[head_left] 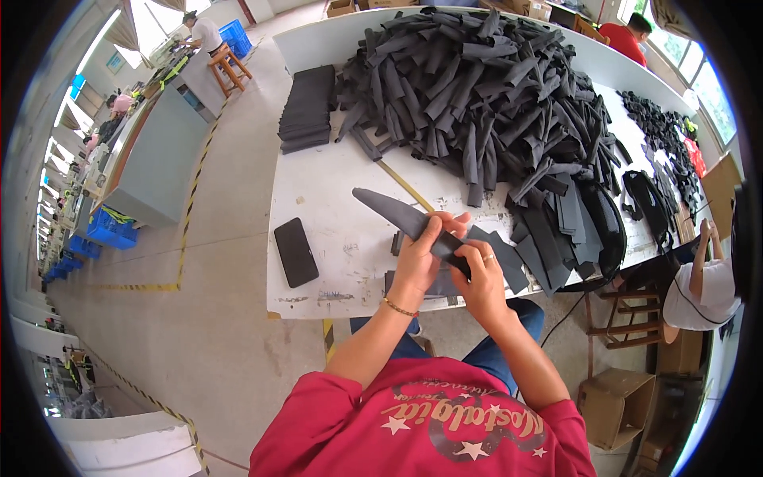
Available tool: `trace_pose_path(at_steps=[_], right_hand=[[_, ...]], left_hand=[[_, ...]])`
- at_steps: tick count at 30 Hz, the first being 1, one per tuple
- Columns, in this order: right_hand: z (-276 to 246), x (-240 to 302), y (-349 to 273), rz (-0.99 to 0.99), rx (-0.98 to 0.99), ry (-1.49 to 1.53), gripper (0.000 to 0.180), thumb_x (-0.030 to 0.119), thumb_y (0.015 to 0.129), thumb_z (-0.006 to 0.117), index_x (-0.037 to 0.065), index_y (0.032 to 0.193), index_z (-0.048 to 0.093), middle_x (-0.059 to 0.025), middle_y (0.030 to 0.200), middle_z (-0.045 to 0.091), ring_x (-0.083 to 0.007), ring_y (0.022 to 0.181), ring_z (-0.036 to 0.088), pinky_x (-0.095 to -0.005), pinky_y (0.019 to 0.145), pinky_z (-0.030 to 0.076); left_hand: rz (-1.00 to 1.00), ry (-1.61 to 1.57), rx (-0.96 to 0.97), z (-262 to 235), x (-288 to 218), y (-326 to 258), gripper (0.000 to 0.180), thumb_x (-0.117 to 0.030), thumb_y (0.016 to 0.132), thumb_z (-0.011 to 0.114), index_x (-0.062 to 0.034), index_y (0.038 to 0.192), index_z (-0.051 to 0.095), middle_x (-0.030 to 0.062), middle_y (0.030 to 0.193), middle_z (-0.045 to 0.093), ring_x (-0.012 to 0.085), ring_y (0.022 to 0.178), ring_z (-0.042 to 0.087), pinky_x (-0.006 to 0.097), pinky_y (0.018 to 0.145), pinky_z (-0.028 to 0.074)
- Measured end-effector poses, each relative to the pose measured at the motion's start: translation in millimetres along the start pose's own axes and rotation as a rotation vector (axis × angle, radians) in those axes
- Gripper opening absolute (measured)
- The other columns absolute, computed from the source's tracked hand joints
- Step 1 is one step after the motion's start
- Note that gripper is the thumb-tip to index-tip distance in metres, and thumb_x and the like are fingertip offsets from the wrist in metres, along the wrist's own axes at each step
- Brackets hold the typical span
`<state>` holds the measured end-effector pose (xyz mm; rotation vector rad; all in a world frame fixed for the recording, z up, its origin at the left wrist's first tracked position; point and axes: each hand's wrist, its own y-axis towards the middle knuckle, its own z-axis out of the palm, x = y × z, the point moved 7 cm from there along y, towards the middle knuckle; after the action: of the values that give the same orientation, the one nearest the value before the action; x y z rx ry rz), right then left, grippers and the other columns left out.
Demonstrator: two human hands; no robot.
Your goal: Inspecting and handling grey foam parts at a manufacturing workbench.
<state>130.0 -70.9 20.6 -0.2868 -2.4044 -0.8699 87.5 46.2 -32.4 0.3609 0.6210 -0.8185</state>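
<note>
A dark heap [477, 87] stands beyond the hands [483, 280].

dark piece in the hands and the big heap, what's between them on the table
A narrow yellowish strip lies slantwise on the white tabletop between the dark piece and the big heap, seen in the head view.

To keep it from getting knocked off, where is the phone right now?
In the head view, the black phone lies on the white table, near its left edge, to the left of the left hand.
</note>
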Motion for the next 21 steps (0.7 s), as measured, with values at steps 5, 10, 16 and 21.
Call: trace_pose_path(at_steps=[5,10,16,21], right_hand=[[0.3,15.1,16.3,-0.031,0.008,0.016,0.036,0.000,0.069,0.071,0.004,0.100,0.052,-0.0162,0.100,0.053,-0.0371,0.094,0.054,-0.0447,0.082,0.045],[-9.6,2.3,1.1,-0.029,0.100,0.005,0.030,0.001,0.075,0.069,0.003,0.100,0.053,-0.0168,0.098,0.056,-0.0371,0.089,0.058,-0.0435,0.075,0.049],[-5.3,0.2,8.3,0.049,0.131,0.073,0.020,0.001,0.079,0.068,0.002,0.095,0.056,-0.0168,0.096,0.058,-0.0365,0.080,0.060,-0.0418,0.068,0.050],[-10.0,-6.1,3.8,-0.038,0.136,0.074,0.016,0.001,0.079,0.069,0.001,0.089,0.058,-0.0154,0.094,0.060,-0.0338,0.077,0.061,-0.0401,0.065,0.049]], left_hand=[[-0.060,-0.082,-0.086,0.9,14.7,-9.9,0.024,-0.024,0.099,0.052,-0.0022,0.108,0.058,0.0140,0.100,0.068,0.0318,0.123,0.053,0.044,0.106,0.040],[-0.046,-0.191,-0.083,8.1,2.3,-9.7,0.026,-0.026,0.099,0.052,-0.0024,0.109,0.058,0.0137,0.103,0.068,0.0317,0.124,0.052,0.045,0.101,0.045],[-0.123,-0.184,-0.089,9.9,36.2,-18.5,0.030,-0.026,0.098,0.054,0.0003,0.112,0.059,0.0165,0.111,0.066,0.0245,0.109,0.061,0.038,0.095,0.048],[-0.078,-0.169,-0.209,10.1,6.1,-11.0,0.036,-0.028,0.096,0.057,0.0014,0.117,0.056,0.0139,0.103,0.067,0.0249,0.101,0.063,0.038,0.091,0.050]])
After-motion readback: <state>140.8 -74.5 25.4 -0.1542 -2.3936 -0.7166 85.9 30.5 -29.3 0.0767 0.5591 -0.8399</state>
